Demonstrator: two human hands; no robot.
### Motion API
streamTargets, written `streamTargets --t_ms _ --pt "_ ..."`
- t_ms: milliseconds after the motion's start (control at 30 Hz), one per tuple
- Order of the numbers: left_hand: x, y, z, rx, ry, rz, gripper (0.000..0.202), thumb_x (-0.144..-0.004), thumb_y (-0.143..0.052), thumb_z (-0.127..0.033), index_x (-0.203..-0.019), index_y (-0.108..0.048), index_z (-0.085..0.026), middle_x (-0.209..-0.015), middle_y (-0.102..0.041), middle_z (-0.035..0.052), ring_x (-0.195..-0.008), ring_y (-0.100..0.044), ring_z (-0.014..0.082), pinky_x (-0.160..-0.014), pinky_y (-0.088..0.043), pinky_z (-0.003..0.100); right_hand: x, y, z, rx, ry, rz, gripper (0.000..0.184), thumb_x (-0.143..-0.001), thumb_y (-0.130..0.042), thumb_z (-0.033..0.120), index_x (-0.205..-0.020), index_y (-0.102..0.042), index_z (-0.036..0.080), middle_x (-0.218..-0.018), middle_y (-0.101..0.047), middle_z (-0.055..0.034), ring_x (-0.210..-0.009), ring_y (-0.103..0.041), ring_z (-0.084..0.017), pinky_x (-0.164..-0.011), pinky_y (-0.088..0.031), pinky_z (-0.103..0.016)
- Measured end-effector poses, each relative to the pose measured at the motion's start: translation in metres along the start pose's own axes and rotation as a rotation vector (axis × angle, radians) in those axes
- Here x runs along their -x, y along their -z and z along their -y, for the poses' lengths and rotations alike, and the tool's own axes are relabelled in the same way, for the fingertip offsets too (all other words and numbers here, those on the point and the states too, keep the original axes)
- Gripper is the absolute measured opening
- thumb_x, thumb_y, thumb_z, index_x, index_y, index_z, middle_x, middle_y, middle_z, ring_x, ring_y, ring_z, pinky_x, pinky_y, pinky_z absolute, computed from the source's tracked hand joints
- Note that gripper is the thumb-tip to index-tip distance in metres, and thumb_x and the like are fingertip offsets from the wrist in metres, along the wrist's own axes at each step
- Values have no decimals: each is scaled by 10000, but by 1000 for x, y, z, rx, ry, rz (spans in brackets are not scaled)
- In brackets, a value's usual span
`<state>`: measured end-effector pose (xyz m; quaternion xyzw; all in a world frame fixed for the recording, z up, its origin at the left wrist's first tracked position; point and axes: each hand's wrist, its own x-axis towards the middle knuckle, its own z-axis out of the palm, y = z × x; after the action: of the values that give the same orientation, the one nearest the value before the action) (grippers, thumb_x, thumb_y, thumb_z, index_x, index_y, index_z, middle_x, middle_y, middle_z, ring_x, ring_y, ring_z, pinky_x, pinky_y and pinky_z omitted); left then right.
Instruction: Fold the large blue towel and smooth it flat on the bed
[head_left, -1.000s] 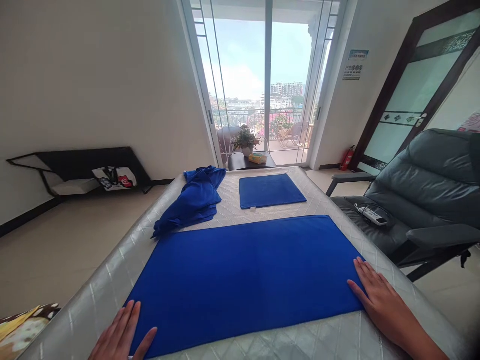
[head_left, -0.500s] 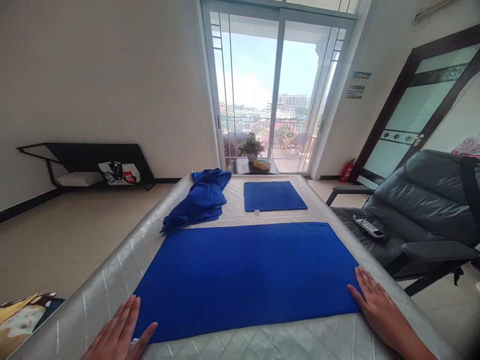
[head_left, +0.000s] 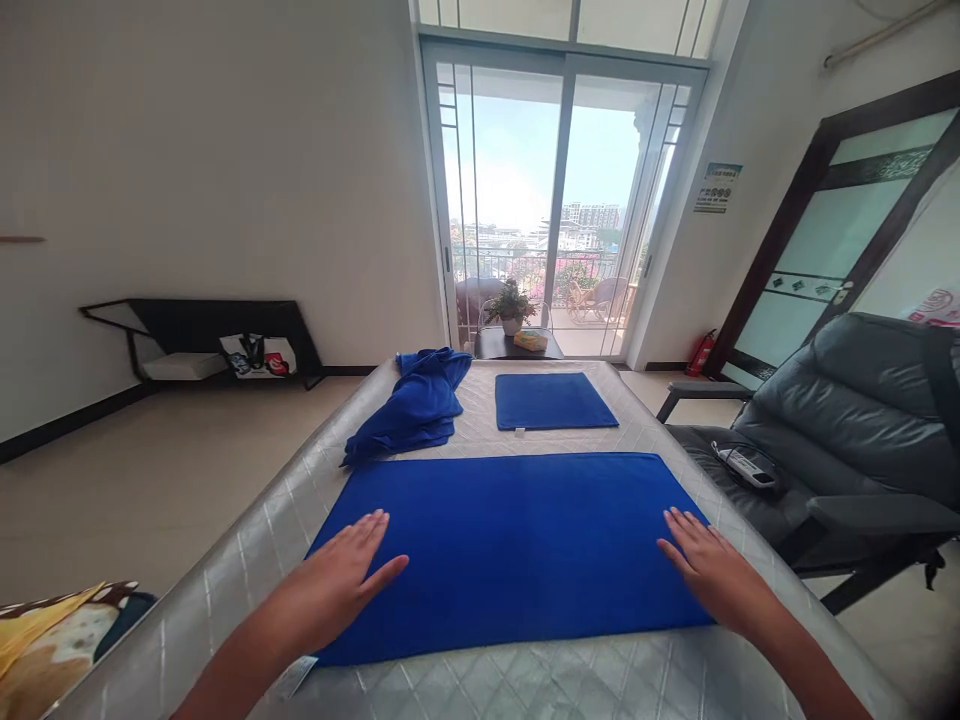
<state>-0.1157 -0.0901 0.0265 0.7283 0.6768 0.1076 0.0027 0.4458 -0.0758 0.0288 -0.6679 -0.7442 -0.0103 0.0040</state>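
A large blue towel point(head_left: 517, 540) lies spread flat on the quilted silver mattress point(head_left: 525, 680) in front of me. My left hand point(head_left: 337, 585) rests flat on its left part, fingers stretched forward. My right hand point(head_left: 709, 575) lies flat on its right part near the edge, fingers apart. Neither hand holds anything. Farther back, a smaller folded blue towel point(head_left: 551, 400) lies flat, and a crumpled pile of blue towels point(head_left: 416, 405) sits to its left.
A dark recliner chair point(head_left: 847, 430) with a remote point(head_left: 746, 465) on its seat stands close on the right. A small table with a potted plant point(head_left: 511, 308) is beyond the mattress, before the glass balcony door point(head_left: 555, 200). A low black shelf point(head_left: 202, 340) lines the left wall.
Both hands slid forward from the towel's near corners onto its surface, the left one moving farthest. My view tilted up a little.
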Motion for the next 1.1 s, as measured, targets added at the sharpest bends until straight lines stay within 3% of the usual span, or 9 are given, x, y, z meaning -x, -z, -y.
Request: streamTargets --t_ms 100,233,333,467,567,667,767,967,1100 --pt "-59 1 -84 132 -363 184 681 -899 -338 -697 -1381 -538 -260 -1441 -526 59 -1332 -489 223 -1079 -411 344 -39 29 81 -114 133 50 650 -974 -203 505 -1475 -405 143 -1552 -349 -83 -1454 -266 -223 -1186 -224 -425" --pt "-116 -23 -168 165 -388 44 627 -991 -229 -563 -1378 -528 -169 -1470 -491 124 -1389 -410 233 -1157 -300 393 -93 34 163 -225 207 42 599 -999 -197 418 -1486 -376 119 -1557 -339 -111 -1460 -251 -212 -1187 -188 -397" --pt "-135 -48 -196 155 -327 -36 583 -1023 -194 -440 -1406 -467 -96 -1483 -452 192 -1416 -364 251 -1164 -281 450 -118 21 193 -238 230 24 569 -996 -213 347 -1501 -342 118 -1579 -293 -102 -1471 -216 -196 -1190 -166 -368" --pt "-140 -73 -202 136 -296 -44 609 -1020 -175 -451 -1421 -447 -82 -1492 -440 190 -1424 -349 252 -1172 -274 449 -129 2 204 -231 257 8 575 -984 -228 312 -1519 -298 112 -1590 -266 -85 -1478 -188 -196 -1196 -124 -361" --pt "-139 -82 -191 122 -269 -38 710 -997 -136 -544 -1451 -411 -73 -1524 -389 178 -1441 -312 252 -1189 -244 426 -132 -8 194 -226 216 -4 621 -994 -165 387 -1524 -269 79 -1594 -249 -105 -1482 -170 -206 -1198 -98 -375" --pt "-138 -83 -163 105 -225 -23 765 -975 -127 -601 -1477 -371 -78 -1541 -355 175 -1449 -291 264 -1194 -223 440 -135 -12 168 -217 142 4 671 -991 -127 472 -1534 -240 93 -1605 -215 -98 -1487 -144 -204 -1199 -84 -389" --pt "-135 -78 -117 87 -170 -8 764 -972 -131 -611 -1489 -348 -91 -1549 -339 170 -1453 -281 271 -1191 -209 463 -137 -14 123 -193 62 16 680 -987 -135 501 -1538 -231 115 -1611 -207 -79 -1487 -142 -192 -1201 -78 -379" --pt "-123 -71 -3 39 6 15 785 -965 -146 -613 -1502 -297 -60 -1575 -289 162 -1466 -245 258 -1197 -175 452 -133 -19 20 -122 -131 -8 699 -982 -176 492 -1528 -234 59 -1605 -227 -119 -1480 -174 -223 -1202 -100 -389" --pt "-117 -72 46 9 121 3 789 -962 -162 -587 -1499 -276 -20 -1571 -290 186 -1466 -241 279 -1191 -185 466 -134 -26 -20 -92 -226 -25 705 -982 -160 487 -1526 -228 43 -1601 -233 -132 -1477 -189 -235 -1196 -143 -405"
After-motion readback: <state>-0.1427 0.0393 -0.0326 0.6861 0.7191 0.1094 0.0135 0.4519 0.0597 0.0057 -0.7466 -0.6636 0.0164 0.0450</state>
